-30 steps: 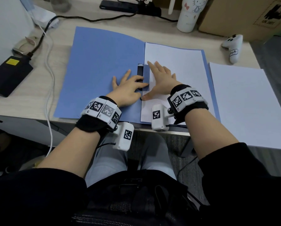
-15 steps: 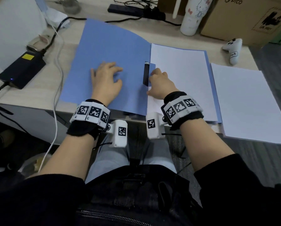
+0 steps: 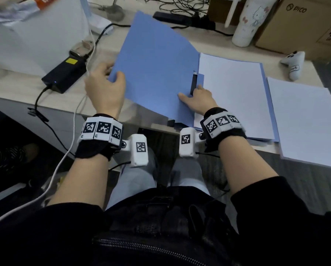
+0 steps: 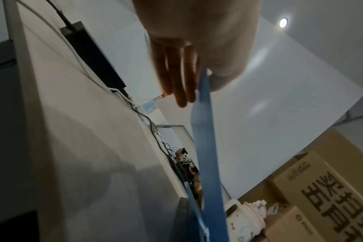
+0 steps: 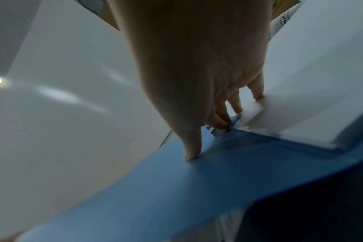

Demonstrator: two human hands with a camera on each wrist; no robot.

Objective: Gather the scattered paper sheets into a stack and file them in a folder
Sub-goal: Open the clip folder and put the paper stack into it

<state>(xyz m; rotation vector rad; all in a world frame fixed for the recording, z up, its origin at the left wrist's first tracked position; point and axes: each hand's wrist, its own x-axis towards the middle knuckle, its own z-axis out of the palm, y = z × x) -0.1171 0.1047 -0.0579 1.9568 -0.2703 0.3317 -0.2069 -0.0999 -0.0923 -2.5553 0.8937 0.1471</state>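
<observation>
Left hand [image 3: 105,87] grip pinches folder cover [image 3: 157,60] edge, lifted off table [image 3: 17,89] to swing over filed paper stack [image 3: 233,93]; right hand [image 3: 196,99] grip relaxed, fingers pressing spine, steadying folder; second stack [image 3: 306,120] lies beside

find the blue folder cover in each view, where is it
Head: the folder cover is raised at centre, its left edge pinched by the left hand.
Left wrist: the cover shows edge-on, a thin blue strip running down from the fingers.
Right wrist: it fills the lower middle, under the right hand.
Shared landmark: the white bottle, also low right in the left wrist view.
</observation>
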